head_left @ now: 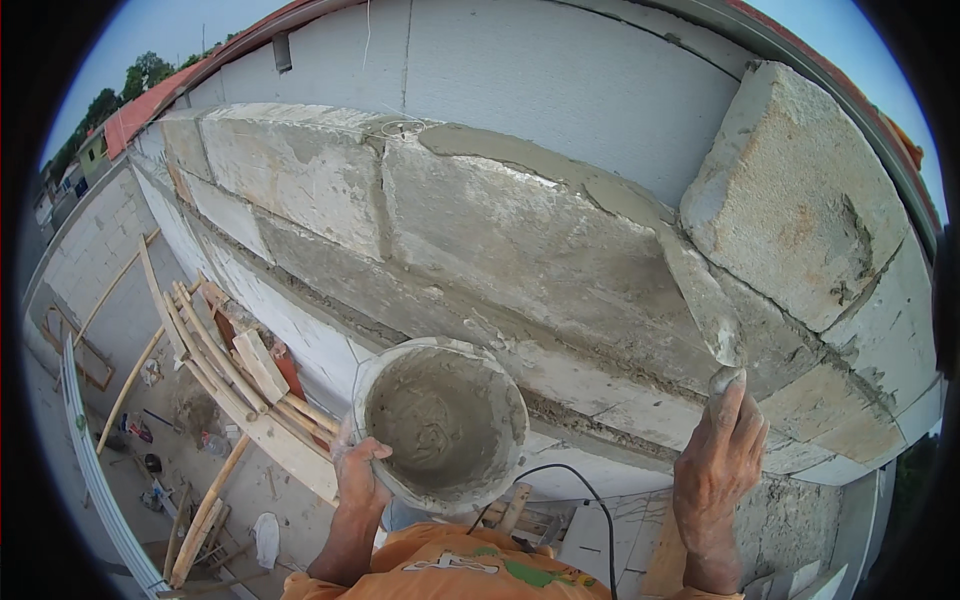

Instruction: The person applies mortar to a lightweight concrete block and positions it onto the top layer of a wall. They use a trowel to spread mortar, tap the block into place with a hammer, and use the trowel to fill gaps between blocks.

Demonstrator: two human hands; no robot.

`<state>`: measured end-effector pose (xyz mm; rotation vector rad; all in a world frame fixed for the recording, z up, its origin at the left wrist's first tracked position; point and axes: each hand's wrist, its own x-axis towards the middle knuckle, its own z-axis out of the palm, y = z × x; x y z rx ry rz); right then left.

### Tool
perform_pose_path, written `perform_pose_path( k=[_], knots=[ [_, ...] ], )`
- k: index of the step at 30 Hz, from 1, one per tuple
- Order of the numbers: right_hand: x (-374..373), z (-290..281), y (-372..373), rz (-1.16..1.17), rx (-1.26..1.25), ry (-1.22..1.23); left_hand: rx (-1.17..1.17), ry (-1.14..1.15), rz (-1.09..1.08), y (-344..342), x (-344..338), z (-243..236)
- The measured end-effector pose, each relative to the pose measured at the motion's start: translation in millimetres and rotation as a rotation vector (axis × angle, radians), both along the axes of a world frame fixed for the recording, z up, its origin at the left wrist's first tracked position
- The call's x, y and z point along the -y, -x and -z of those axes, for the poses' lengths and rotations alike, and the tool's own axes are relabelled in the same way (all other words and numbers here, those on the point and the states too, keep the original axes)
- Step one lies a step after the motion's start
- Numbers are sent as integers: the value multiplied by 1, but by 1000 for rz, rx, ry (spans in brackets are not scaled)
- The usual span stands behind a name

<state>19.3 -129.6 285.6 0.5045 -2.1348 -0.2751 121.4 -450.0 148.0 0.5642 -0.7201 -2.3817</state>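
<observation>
Mortar [435,425], wet and grey, sits in a round whitish bucket [518,410] on the near side of a long grey block wall [520,255]. Left hand [360,472] has its fingers clamped on the bucket rim, right hand [720,465] has its own wrapped round a mortar-caked metal trowel [705,300], blade up near that wall's top edge.

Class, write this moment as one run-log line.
left grip: mortar bucket, held by rim | right grip: trowel, by handle | mortar: along block wall's top edge | trowel: at mortar's right end
</observation>
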Motion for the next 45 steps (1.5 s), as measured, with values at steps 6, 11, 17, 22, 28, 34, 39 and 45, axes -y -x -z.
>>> perform_pose_path(
  k=[6,11,17,22,28,34,39,45],
  knots=[
    [25,-15,12,-395,559,560,67,40,48,-1,6,34],
    [68,-42,30,-560,1134,1046,57,55,54,-7,5,30],
    [50,-16,11,-653,1297,1457,67,79,75,-1,-3,18],
    [-1,28,-14,-556,1363,1306,106,155,31,-2,-9,24],
    [-64,44,-36,-370,1353,1260,210,161,237,-3,-5,62],
    [-136,86,-46,-368,1300,976,322,160,482,20,-53,25],
    [-204,100,-101,-342,1253,1016,340,258,637,52,-119,-13],
    [-249,80,-169,-143,1085,978,243,303,974,102,-197,-14]
  ],
)
